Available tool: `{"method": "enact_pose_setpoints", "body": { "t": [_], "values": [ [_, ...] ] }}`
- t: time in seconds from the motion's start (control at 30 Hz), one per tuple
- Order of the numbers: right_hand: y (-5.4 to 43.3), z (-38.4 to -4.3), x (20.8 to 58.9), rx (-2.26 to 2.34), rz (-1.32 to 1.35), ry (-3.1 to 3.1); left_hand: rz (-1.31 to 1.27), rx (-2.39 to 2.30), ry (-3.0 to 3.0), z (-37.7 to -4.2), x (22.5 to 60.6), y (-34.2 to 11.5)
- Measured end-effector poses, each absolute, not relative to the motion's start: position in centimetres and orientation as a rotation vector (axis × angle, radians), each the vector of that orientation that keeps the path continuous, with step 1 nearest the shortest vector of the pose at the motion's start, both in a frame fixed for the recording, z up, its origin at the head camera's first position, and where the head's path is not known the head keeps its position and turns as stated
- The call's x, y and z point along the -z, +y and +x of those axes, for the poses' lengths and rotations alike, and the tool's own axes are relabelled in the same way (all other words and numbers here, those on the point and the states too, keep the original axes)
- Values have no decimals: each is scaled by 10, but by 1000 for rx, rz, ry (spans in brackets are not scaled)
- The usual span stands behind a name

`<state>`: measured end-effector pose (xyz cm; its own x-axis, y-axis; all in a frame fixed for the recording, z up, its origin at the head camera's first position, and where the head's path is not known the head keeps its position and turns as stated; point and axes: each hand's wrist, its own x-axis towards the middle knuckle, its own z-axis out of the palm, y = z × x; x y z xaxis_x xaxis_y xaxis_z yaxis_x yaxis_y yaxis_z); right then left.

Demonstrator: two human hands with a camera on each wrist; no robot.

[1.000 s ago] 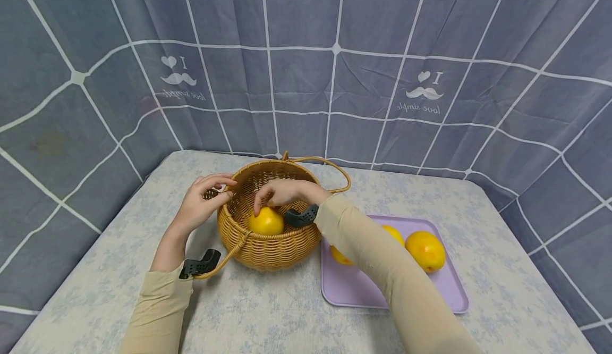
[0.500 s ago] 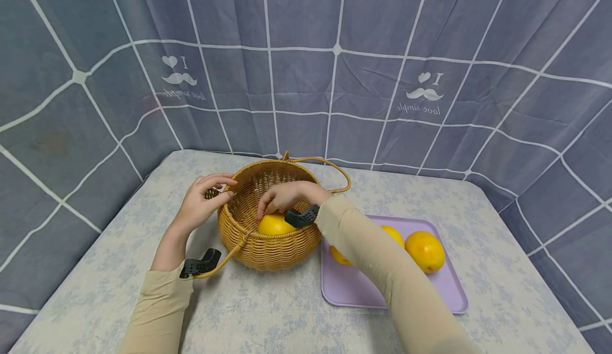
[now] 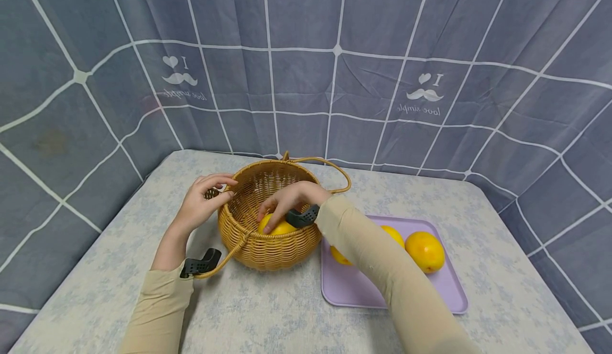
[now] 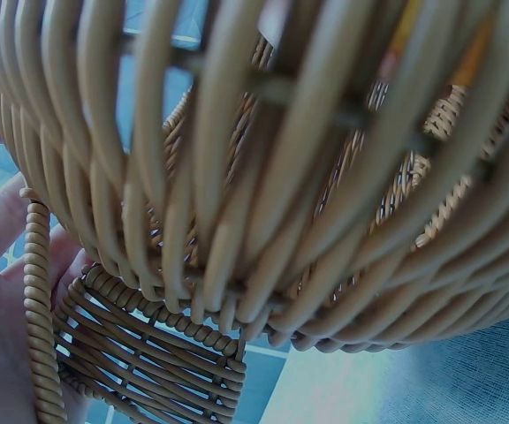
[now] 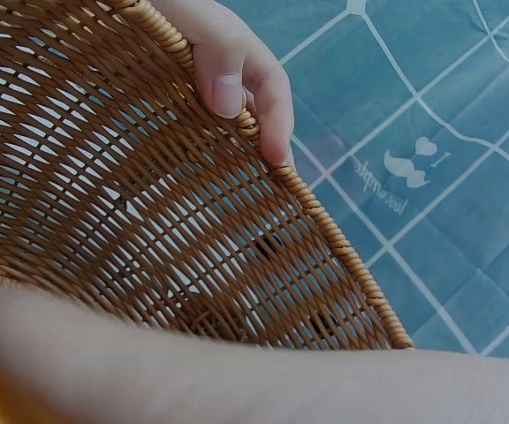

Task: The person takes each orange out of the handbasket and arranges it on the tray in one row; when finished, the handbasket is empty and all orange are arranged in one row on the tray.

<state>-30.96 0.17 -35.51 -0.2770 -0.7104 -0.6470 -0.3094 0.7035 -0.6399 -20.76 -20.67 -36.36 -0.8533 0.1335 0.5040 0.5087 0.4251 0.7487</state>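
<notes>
A round wicker basket [image 3: 268, 250] stands left of the table's middle. My left hand [image 3: 203, 197] holds its left rim; the right wrist view shows that thumb [image 5: 228, 94] on the inner side and a finger over the edge. My right hand [image 3: 294, 200] reaches down into the basket, with fingers and thumb around a yellow-orange orange [image 3: 284, 227]. The front rim hides the orange's lower part. More oranges [image 3: 425, 251] lie on a lilac tray [image 3: 356, 292] to the right, partly behind my right sleeve.
One basket handle [image 3: 340, 176] sticks out at the back right; the other [image 3: 224, 261] hangs toward my left wrist. A grey checked curtain [image 3: 306, 83] surrounds the patterned tablecloth [image 3: 268, 311] at the back and sides.
The orange has shifted slightly right and lower inside the basket. My right fingers, earlier at its left upper side, now spread over it with the thumb in front. The left hand stays still.
</notes>
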Motion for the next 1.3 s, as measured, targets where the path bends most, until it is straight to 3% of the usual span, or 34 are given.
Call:
{"method": "enact_pose_setpoints", "body": {
  "t": [0.33,0.6,1.3],
  "values": [
    [4,-313,356,501,-843,1817,-543,1401,-2322,-208,363,-206],
    [5,-312,350,483,-1057,1943,-542,1402,-2326,-208,363,-206],
    [32,-303,325,1006,-1324,1875,-544,1396,-2337,-206,361,-208]
  ]
}}
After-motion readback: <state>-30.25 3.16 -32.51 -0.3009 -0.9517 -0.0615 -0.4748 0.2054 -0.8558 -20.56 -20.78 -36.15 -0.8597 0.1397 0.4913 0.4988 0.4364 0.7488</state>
